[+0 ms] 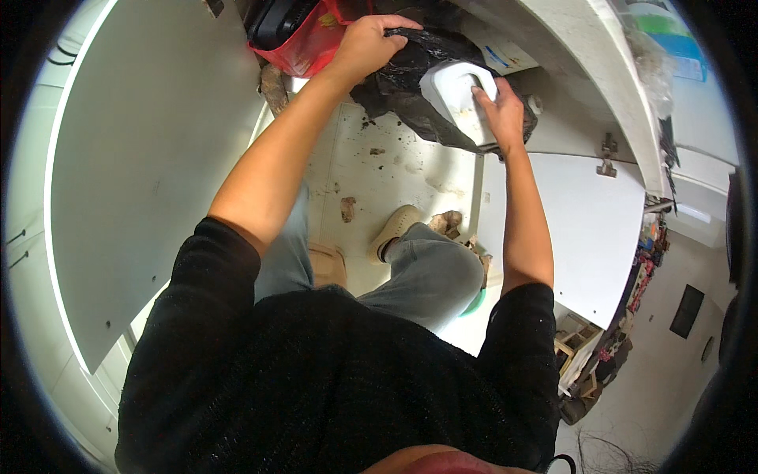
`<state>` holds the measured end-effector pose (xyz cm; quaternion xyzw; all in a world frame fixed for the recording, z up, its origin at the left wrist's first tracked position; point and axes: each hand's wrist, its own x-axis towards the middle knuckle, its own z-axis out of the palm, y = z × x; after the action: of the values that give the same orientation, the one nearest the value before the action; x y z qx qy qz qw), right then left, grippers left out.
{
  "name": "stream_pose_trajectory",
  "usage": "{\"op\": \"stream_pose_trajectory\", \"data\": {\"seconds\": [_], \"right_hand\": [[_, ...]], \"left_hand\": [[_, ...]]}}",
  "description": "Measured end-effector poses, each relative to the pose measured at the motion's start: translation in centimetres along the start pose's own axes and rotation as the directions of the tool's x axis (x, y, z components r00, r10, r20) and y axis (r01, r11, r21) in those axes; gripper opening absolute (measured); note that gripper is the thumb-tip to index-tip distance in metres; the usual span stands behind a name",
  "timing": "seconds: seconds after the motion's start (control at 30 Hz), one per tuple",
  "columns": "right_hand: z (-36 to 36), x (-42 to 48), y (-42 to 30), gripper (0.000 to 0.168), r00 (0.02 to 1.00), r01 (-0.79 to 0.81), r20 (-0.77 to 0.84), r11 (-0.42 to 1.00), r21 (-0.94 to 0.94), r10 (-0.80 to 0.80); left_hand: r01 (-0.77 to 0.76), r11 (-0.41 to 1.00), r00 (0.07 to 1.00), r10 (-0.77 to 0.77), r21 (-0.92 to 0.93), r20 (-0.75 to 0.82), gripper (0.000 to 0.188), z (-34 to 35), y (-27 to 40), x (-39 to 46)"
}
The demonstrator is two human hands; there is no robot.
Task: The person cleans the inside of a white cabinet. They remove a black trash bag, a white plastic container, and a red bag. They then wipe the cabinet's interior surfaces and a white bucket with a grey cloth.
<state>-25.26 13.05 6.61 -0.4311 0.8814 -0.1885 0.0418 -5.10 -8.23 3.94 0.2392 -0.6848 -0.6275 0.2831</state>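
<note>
My right hand [503, 112] grips the handle of a white plastic jug [450, 95], which lies tilted against a black plastic bag [408, 71]. Dirt marks the jug's lower side. With thumb and fingers, my left hand [376, 44] pinches the upper left edge of the same bag. The bag spreads beneath and around the jug at the cabinet opening. Just left of the bag sits a red plastic bag [302, 44] with a black object [281, 21] in it.
Open white cabinet doors stand at the left [148, 148] and right [568, 219]. Dark crumbs and a brown scrap [347, 209] litter the white floor [355, 160]. A brown cylindrical piece [272, 89] stands by the left door. Above the right door runs a pale counter edge [616, 77].
</note>
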Motion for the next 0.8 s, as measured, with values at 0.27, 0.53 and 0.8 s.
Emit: {"op": "stream_pose_trajectory", "data": {"seconds": [0.27, 0.53, 0.8], "right_hand": [[-12.8, -11.4, -4.1, 0.032, 0.983, -0.044, -0.156, 0.950, 0.309, 0.096], [-21.2, -20.3, -6.0, 0.022, 0.963, -0.006, -0.260, 0.967, 0.255, 0.074], [-27.8, -25.8, -9.0, 0.027, 0.867, 0.166, -0.499, 0.929, 0.332, 0.023]], "left_hand": [[0.016, 0.974, 0.996, -0.034, -0.224, -0.076, 0.027, -3.3, 4.5, -4.7], [0.055, 0.894, 0.994, -0.006, -0.444, 0.111, 0.031, -4.1, 9.9, -16.3], [0.105, 0.878, 0.969, 0.015, -0.467, 0.247, 0.051, -3.9, 12.5, -23.0]]}}
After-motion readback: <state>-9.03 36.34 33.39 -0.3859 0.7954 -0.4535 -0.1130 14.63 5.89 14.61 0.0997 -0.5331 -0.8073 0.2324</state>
